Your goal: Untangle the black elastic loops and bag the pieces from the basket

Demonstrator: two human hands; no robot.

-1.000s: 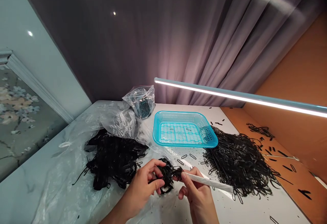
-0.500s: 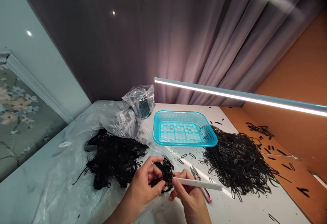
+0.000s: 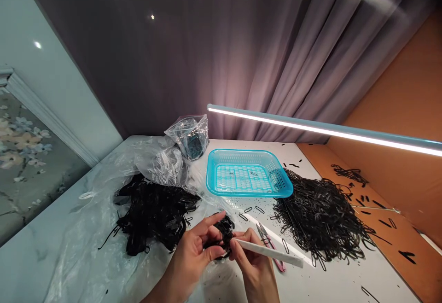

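My left hand (image 3: 193,254) is closed around a small bundle of black looped strips (image 3: 226,225) at the table's front. In my right hand (image 3: 254,262) is a long, flat white stick-like tool (image 3: 272,251), pinched between thumb and fingers. Its inner end meets the bundle's right side, where my fingertips hide the contact. Just beyond the right hand lie pink-handled scissors (image 3: 280,265), partly covered by the white tool. To the left, a dark heap of black strips (image 3: 155,215) rests on clear plastic.
Behind my hands stands a blue plastic basket (image 3: 249,193). A large pile of thin black loops (image 3: 324,220) spreads on the right, with stray pieces around. Clear plastic bags (image 3: 188,132) sit at the back left. A lit tube lamp (image 3: 311,130) hangs low over the back right.
The white tool's outer end has swung slightly down and right with my right hand. My left fingers have shifted a little over the bundle, which stays in the grip.
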